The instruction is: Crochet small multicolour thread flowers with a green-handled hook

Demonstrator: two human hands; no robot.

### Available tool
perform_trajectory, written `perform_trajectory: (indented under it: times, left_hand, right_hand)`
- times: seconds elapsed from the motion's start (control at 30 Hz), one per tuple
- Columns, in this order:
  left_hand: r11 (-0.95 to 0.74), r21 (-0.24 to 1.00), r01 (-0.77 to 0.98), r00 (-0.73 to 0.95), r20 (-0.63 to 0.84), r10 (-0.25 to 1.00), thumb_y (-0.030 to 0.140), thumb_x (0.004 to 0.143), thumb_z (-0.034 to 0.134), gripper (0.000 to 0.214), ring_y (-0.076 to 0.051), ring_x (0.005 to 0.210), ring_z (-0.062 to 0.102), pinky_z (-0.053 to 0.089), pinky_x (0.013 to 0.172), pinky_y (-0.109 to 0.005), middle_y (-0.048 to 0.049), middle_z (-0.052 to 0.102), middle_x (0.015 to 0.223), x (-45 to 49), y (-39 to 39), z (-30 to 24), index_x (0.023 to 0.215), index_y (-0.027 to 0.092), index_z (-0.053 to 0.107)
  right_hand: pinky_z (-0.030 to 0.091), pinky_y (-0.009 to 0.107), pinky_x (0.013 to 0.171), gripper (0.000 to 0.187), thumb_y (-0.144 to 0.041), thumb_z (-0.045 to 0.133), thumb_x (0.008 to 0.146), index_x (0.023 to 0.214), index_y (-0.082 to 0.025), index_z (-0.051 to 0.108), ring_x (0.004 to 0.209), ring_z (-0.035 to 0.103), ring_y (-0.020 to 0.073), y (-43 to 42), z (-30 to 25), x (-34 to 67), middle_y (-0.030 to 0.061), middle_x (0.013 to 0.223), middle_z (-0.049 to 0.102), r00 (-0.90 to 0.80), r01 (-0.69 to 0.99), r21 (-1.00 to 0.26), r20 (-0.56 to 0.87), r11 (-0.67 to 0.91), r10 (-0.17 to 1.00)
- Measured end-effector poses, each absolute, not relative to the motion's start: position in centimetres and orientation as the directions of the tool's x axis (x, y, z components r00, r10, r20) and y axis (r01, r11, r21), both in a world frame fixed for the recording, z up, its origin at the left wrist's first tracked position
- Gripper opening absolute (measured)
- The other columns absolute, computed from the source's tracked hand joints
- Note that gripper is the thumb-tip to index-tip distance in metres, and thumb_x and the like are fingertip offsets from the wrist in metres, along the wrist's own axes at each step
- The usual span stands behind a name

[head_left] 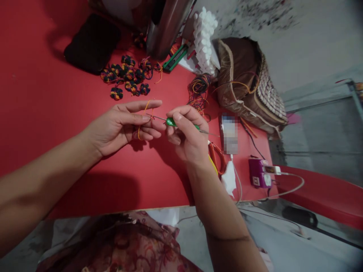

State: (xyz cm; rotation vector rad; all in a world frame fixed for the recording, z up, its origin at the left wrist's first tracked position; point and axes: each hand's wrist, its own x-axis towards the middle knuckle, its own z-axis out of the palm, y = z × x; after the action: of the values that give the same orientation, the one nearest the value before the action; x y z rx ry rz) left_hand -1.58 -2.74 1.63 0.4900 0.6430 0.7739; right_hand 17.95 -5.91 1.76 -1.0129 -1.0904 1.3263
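Note:
My right hand (187, 134) is closed round a crochet hook with a green handle (171, 121); its metal tip points left toward my left hand. My left hand (124, 124) has orange yarn (139, 130) wound over its fingers, and its thumb and fingers pinch the yarn just at the hook's tip. Both hands hover over a red table (42, 98). The yarn trails back to a tangle of multicoloured threads (198, 88) further back on the table.
Several small dark crocheted flowers (126, 77) lie at the back, next to a black pouch (92, 43). A brown bag (246, 83), a white lumpy object (204, 39), a phone (229, 134), red-handled scissors (217, 156) and a purple charger (259, 173) are on the right.

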Motion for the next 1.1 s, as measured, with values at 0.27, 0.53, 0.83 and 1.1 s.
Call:
perform_trajectory:
  times: [0.27, 0.53, 0.83, 1.1]
  left_hand:
    - [0.514, 0.697, -0.5, 0.463, -0.286, 0.839, 0.004, 0.094, 0.073, 0.053, -0.015, 0.065, 0.081, 0.067, 0.063, -0.02, -0.0038, 0.089, 0.086, -1.4, -3.4, 1.7, 0.144, 0.019, 0.081]
    - [0.504, 0.659, -0.559, 0.393, -0.324, 0.86, -0.001, 0.094, 0.071, 0.043, -0.011, 0.06, 0.074, 0.057, 0.058, -0.015, -0.0007, 0.084, 0.075, -1.0, -3.7, 2.2, 0.129, 0.019, 0.087]
    - [0.545, 0.596, -0.59, 0.399, -0.372, 0.838, -0.003, 0.094, 0.066, 0.048, -0.011, 0.058, 0.07, 0.055, 0.058, -0.018, 0.0024, 0.083, 0.074, -1.0, -3.6, 2.8, 0.13, 0.022, 0.086]
    - [0.473, 0.698, -0.538, 0.374, -0.305, 0.876, 0.0, 0.094, 0.071, 0.044, -0.01, 0.057, 0.07, 0.054, 0.055, -0.016, 0.0019, 0.08, 0.069, -0.7, -3.9, 2.4, 0.127, 0.022, 0.087]
  right_hand:
    - [0.049, 0.029, 0.049, 0.023, -0.052, 0.084, 0.102, 0.099, -0.03, 0.079, 0.052, 0.048, 0.0115, -7.0, 1.0, 17.0, -0.0031, 0.073, 0.063, 0.14, 0.024, -0.978, 0.207, 0.205, 0.968]
    - [0.067, 0.04, 0.098, 0.014, -0.049, 0.076, 0.11, 0.112, -0.035, 0.078, 0.095, 0.079, 0.0202, -8.4, 1.0, 15.6, 0.0036, 0.106, 0.08, 0.135, 0.207, -0.941, 0.297, 0.267, 0.945]
    - [0.067, 0.038, 0.086, 0.018, -0.05, 0.069, 0.113, 0.121, -0.036, 0.078, 0.088, 0.077, 0.02, -8.7, 0.4, 15.8, 0.0036, 0.106, 0.079, 0.099, 0.333, -0.883, 0.381, 0.331, 0.919]
    - [0.066, 0.043, 0.1, 0.02, -0.051, 0.073, 0.111, 0.118, -0.033, 0.077, 0.103, 0.081, 0.0228, -8.5, 0.1, 15.5, 0.0043, 0.109, 0.078, 0.119, 0.189, -0.945, 0.29, 0.266, 0.949]
